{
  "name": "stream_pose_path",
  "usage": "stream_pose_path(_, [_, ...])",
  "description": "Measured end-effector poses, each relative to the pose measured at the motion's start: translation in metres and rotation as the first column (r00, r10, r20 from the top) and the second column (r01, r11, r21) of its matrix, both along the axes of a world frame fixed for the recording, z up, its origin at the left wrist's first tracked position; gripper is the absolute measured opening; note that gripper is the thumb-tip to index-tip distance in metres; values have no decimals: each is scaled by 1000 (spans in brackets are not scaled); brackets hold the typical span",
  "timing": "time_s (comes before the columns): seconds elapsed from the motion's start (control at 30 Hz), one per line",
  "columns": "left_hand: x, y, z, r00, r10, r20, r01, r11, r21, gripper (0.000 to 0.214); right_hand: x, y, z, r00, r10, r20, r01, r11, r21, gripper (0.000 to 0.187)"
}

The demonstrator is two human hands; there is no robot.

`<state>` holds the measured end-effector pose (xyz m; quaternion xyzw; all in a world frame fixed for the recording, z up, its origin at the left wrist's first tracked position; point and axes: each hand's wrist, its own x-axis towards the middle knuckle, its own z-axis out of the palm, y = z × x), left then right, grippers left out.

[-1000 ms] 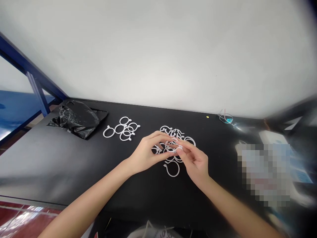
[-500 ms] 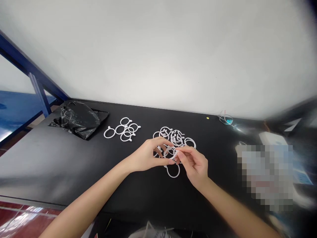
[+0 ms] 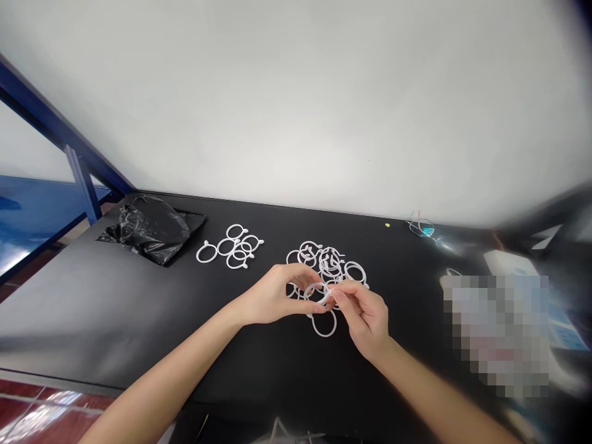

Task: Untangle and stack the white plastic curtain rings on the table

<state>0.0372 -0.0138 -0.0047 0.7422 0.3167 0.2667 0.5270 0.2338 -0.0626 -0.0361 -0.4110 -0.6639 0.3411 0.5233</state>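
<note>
Black table (image 3: 139,314): two hands (image 3: 272,300) (image 3: 369,316), one ring (image 3: 322,291)

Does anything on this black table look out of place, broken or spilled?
Nothing looks broken or spilled. The middle pile of rings is tangled, unlike the flatter group further left; a crumpled black bag lies far left on the table. The left hand and right hand pinch one ring.

left hand (image 3: 272,300) + right hand (image 3: 366,316): drawn nearer | grip tightened on ring (image 3: 318,288)
</note>
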Motion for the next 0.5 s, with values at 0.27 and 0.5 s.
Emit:
stream_pose_path(0.27, [-52, 35, 3, 728, 607, -319, -339, 723, 602, 31, 2, 2, -6, 994, -76, -79, 76, 997, -11, 30])
stream_pose_path(0.5, [-91, 44, -14, 311, 771, -556, -223, 627, 746, 33, 2, 1, -12, 996, -75, -38, 75, 997, 22, 21])
